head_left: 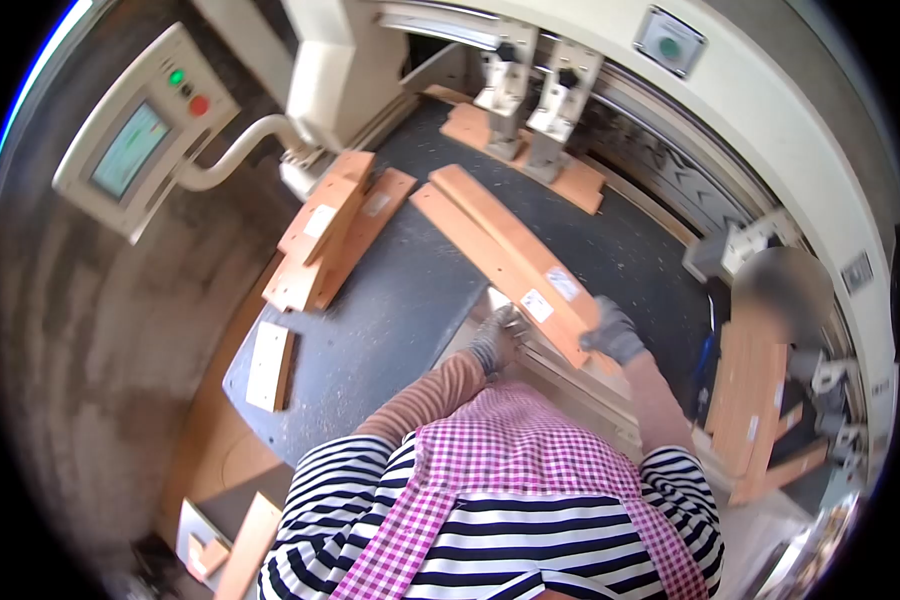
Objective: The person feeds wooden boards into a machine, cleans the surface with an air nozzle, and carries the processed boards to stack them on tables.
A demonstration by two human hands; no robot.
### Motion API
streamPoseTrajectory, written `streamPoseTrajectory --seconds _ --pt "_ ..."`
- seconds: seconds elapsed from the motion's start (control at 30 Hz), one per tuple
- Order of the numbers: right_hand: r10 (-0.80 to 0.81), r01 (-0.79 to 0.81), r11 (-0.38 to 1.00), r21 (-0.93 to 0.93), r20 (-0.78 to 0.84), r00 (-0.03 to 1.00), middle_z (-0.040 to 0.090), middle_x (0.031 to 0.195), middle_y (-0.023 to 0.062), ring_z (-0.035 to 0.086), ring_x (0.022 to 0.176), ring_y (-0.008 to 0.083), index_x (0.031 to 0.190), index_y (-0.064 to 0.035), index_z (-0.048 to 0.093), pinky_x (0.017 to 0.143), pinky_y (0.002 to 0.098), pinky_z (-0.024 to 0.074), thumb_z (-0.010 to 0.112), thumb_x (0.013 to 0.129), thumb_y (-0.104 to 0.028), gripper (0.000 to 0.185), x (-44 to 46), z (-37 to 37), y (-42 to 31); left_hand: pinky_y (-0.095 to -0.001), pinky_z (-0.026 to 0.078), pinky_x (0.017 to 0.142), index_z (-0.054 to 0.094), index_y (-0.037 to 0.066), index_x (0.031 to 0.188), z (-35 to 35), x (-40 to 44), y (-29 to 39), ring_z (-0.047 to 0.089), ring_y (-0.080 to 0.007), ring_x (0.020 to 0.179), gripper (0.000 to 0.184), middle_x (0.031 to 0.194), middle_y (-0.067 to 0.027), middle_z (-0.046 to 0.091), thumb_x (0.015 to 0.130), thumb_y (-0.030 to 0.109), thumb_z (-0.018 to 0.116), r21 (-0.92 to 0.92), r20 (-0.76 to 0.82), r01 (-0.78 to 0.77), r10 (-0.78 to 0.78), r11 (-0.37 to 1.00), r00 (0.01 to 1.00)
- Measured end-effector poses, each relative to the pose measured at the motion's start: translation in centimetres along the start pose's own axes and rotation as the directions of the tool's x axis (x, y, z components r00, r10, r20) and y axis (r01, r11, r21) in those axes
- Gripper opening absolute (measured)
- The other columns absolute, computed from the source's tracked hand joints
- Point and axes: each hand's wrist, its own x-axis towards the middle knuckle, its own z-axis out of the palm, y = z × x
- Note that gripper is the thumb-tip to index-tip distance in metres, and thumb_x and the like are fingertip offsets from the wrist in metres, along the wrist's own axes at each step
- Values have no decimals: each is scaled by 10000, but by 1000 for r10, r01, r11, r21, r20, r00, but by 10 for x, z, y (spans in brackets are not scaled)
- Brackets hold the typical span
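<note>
Two long wooden boards (505,255) lie side by side across the dark worktop, each with a white label near its near end. My right hand (613,332), in a grey glove, is closed around that near end. Just below the boards' front edge is my gloved left hand (495,340), beside a shiny metal part at the table edge. Its fingers are blurred and partly hidden, so their grip does not show. To the left, a stack of shorter labelled boards (315,240) rests on the worktop, with a small labelled block (268,365) nearer me.
A control panel (130,145) with a screen and buttons stands at left. Machine clamps (550,130) press over another board (470,130) at the back. More boards (745,400) are piled at right, by a blurred-out round patch. Wood pieces (245,550) lie lower left.
</note>
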Motion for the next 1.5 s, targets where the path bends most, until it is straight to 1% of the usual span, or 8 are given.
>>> streamPoseTrajectory --seconds 0.2,0.3,0.37,0.43,0.9,1.1,1.33,1.5 --pt "-204 31 837 -546 -260 944 472 1331 202 507 1189 416 1495 -79 228 860 666 425 727 719 -382 971 12 98 -30 -509 350 1042 536 130 1183 -21 25 25 477 -250 1163 539 1231 -122 540 874 571 524 0 130 -32 32 999 991" --pt "-14 -38 894 -446 -112 994 601 1177 185 612 1094 313 1339 -76 412 866 433 518 697 729 -133 676 3 80 -46 -502 383 1010 519 132 1229 -12 20 32 475 -251 1202 592 1289 -104 527 844 581 555 406 103 -99 62 908 993" --pt "68 -88 918 -387 -65 996 603 1175 185 617 1089 310 1294 -42 435 867 419 521 697 719 -145 640 -24 88 -55 -497 412 972 499 138 1289 22 -3 33 478 -256 1229 638 1322 -83 522 833 578 575 155 -147 18 5 988 989" --pt "44 -97 947 -307 -173 984 604 1182 171 603 1112 298 1254 -43 457 879 418 512 716 715 -173 612 -65 100 -55 -490 450 926 551 145 1237 -5 7 22 557 -281 1126 614 1204 -74 603 802 568 642 208 170 12 -48 978 984" --pt "582 -601 782 165 -536 611 638 1036 189 624 979 362 1128 -36 546 837 437 495 676 680 -234 507 -346 86 -26 -419 598 803 508 73 1210 92 -102 -175 633 -258 1027 443 1131 -108 616 887 324 679 573 336 320 -573 754 748" --pt "651 -684 690 236 -615 445 620 1144 180 615 1031 344 1331 -80 457 887 410 499 757 614 -220 790 -414 21 40 -393 589 832 424 76 1298 231 -84 -254 661 -210 981 524 1155 -86 608 899 314 665 807 407 -34 -513 590 756" --pt "650 -660 710 247 -590 479 598 1193 164 607 1060 317 1447 -170 370 913 396 494 796 598 -172 950 -448 -96 181 -386 592 798 490 75 1239 363 7 -394 656 -240 975 542 1122 -123 616 866 415 689 846 321 30 -554 532 768" --pt "565 -630 766 129 -603 563 588 1188 191 591 1076 341 1434 -131 389 942 384 479 810 580 -162 953 -427 -147 276 -369 595 597 603 36 1056 424 45 -404 674 -262 658 675 820 -148 652 856 675 518 960 277 -260 -431 100 859"
